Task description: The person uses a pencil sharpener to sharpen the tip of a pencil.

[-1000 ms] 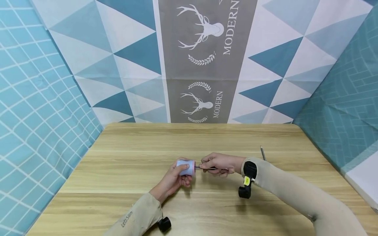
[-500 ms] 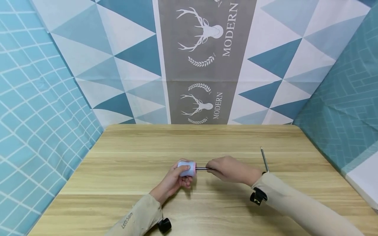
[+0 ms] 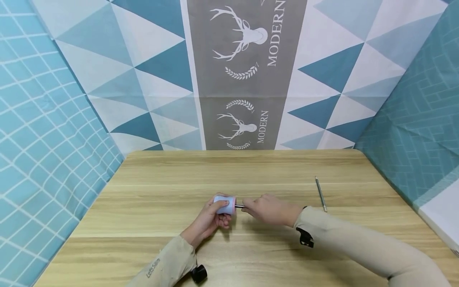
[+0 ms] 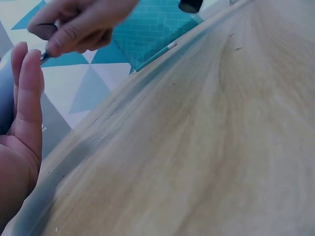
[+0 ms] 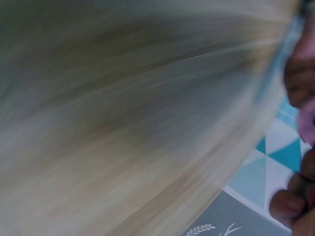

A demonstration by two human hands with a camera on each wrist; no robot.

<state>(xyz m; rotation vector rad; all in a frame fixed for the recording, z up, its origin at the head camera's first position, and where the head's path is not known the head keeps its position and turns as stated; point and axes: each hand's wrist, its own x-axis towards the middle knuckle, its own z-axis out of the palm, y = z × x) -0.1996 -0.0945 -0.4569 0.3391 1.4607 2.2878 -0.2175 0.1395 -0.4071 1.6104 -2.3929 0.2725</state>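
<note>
In the head view my left hand (image 3: 208, 219) grips a small light-blue barrel-shaped pencil sharpener (image 3: 223, 210), with its thumb on top. The pink end of the sharpener faces right. A thin dark pencil (image 3: 239, 206) enters that end, and my right hand (image 3: 270, 209) pinches it close to the opening, back of the hand up. In the left wrist view a blue-grey edge of the sharpener (image 4: 6, 98) shows behind the left fingers. The right wrist view catches only part of the pink end (image 5: 307, 123) at its right edge. Most of the pencil is hidden in the right hand.
A second pencil (image 3: 320, 193) lies on the wooden table (image 3: 172, 175), beyond the right forearm. Patterned cloths (image 3: 157, 79) hang behind and on both sides. A white block-like thing (image 3: 441, 211) stands at the right edge.
My right hand has turned from a thumb-and-fingers view to back up, slid back along the pencil, then come in nearer the sharpener. The left hand keeps its grip.
</note>
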